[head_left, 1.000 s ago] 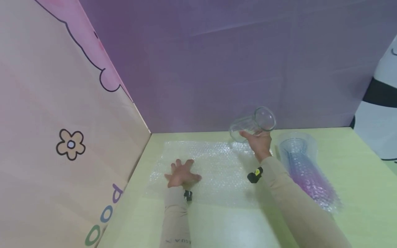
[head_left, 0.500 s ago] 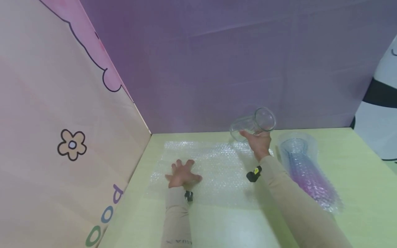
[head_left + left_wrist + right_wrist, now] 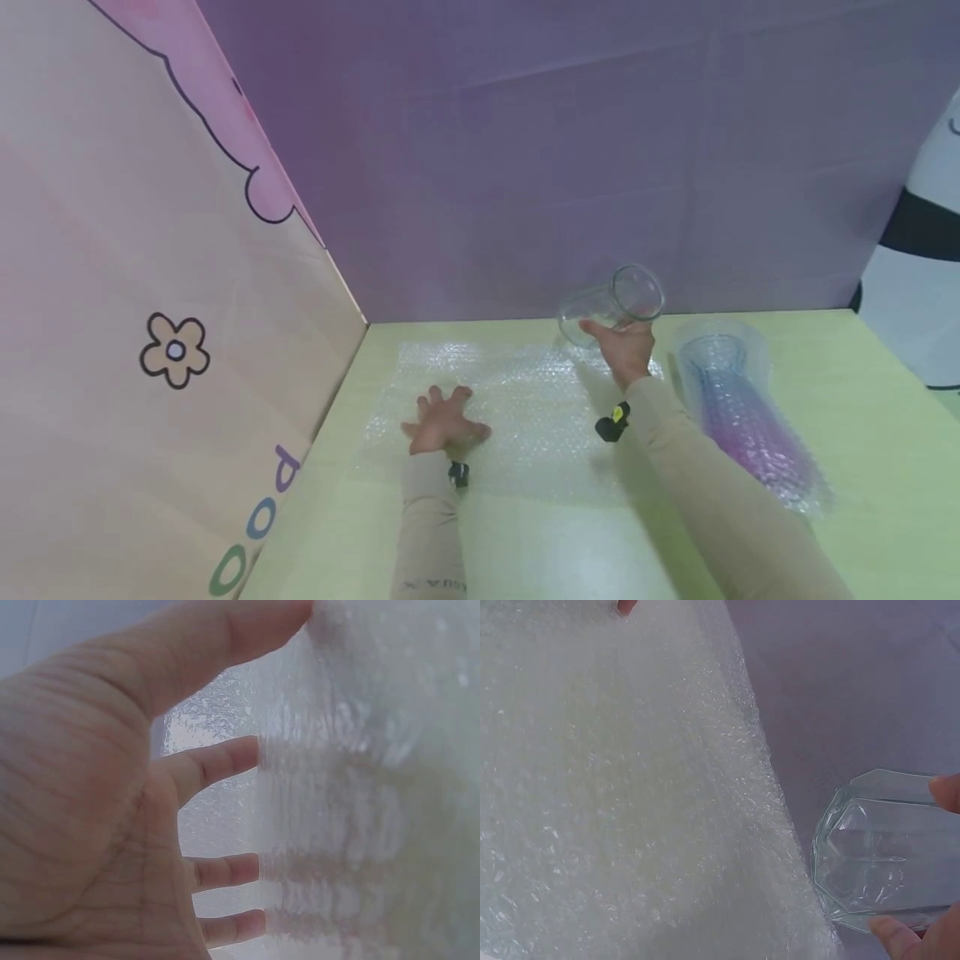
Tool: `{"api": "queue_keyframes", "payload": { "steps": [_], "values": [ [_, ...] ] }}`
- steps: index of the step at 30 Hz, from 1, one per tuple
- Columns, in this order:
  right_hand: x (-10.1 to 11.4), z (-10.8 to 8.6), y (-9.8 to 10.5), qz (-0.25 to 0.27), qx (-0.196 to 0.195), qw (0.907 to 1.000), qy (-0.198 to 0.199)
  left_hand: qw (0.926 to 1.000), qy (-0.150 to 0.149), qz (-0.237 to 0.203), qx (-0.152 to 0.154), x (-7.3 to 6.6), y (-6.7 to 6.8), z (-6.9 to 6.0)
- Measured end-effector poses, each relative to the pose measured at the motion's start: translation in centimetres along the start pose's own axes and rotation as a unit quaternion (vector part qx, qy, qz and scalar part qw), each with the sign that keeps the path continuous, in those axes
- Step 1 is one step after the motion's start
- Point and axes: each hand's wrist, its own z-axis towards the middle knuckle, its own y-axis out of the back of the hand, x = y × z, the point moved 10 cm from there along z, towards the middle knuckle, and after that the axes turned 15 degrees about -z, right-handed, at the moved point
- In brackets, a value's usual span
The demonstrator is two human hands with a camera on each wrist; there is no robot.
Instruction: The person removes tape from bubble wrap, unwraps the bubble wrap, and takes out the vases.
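Observation:
A sheet of clear bubble wrap (image 3: 532, 417) lies flat on the table. On its left part rests the left hand (image 3: 445, 421), fingers spread and fingertips touching the film; the left wrist view shows the fingertips against the bubble wrap (image 3: 337, 825). At the sheet's far right edge, the right hand (image 3: 624, 346) grips a clear glass vase (image 3: 592, 308), tilted with its round mouth up and to the right. In the right wrist view the faceted base of the glass vase (image 3: 877, 862) is beside the sheet's edge, thumb and fingers on its opposite sides.
Right of the right forearm lies a blue-to-pink vase (image 3: 742, 425) wrapped in bubble wrap. A purple backdrop (image 3: 525, 167) stands behind the pale table (image 3: 840, 400), and a printed panel (image 3: 112, 250) with a flower stands on the left.
The right hand has lowered the mouth end of the glass vase very slightly. The left hand keeps its place on the bubble wrap.

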Motion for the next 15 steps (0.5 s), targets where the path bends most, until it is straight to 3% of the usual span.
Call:
{"api": "queue_keyframes", "payload": {
  "steps": [15],
  "values": [
    [-0.04, 0.51, -0.08, 0.0, -0.009, 0.9999, 0.015, 1.0, 0.001, -0.003, -0.003, -0.09, -0.07, -0.19]
  ]
}}
